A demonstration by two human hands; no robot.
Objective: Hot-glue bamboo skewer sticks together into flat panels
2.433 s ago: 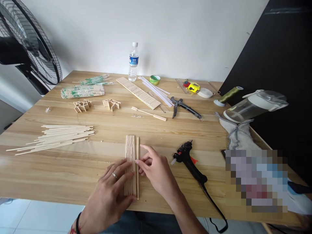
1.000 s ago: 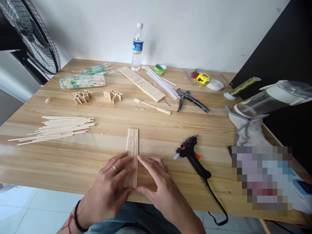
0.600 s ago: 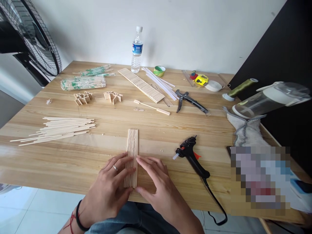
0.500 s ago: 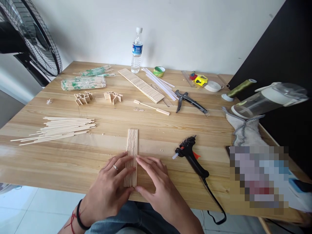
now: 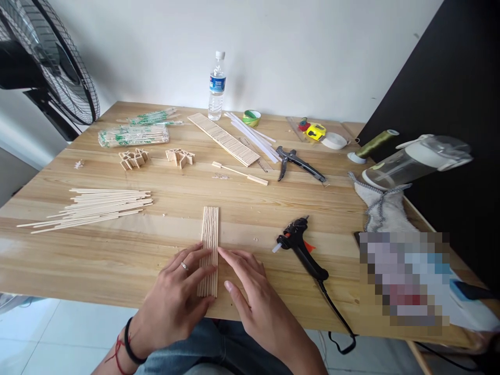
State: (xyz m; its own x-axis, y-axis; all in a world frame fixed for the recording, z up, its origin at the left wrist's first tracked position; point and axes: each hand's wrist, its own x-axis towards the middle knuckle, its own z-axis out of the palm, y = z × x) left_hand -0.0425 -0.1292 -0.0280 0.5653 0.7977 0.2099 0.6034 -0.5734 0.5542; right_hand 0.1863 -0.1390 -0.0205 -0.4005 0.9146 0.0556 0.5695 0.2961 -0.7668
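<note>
A flat row of thin wooden sticks lies side by side on the table in front of me, its far end pointing toward the wall. My left hand is on its left side, fingers bent over the top and thumb at the near end, holding the row together. At the right edge, the index fingertip of my right hand touches the outer stick; its thumb stands apart from the row and the hand grips nothing. A black hot glue gun with a glue stick in its back rests to the right.
Loose sticks lie at left, packaged sticks behind. Small stick assemblies, a slatted panel, pliers-like cutter and water bottle occupy the back. At right are a tumbler and cloth.
My right thumb has lifted away from the near end of the sticks and moved right. My left hand keeps its place on the row. The view has shifted slightly.
</note>
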